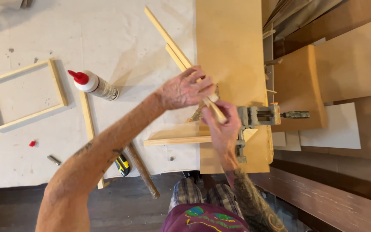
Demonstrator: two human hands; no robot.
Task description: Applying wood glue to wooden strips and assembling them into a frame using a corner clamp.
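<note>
Bare-armed, with dark tattoos on the left forearm (pixel 92 151) and dense ink covering the right forearm (pixel 250 198), the person wears plaid shorts (pixel 202 194) and a purple printed shirt (pixel 202 218)

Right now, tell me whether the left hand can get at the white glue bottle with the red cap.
Probably yes. The left hand grips the pale wooden strips, so it must let go first, but the white glue bottle with the red cap lies in the open on the paper-covered table.

Hidden under the left hand (pixel 185 90): the middle of the wooden strip (pixel 172 45). Covered by the right hand (pixel 222 124): the strip's near end. Left of those hands, too small to identify: a red bit (pixel 32 143) and a grey piece (pixel 53 160).
</note>
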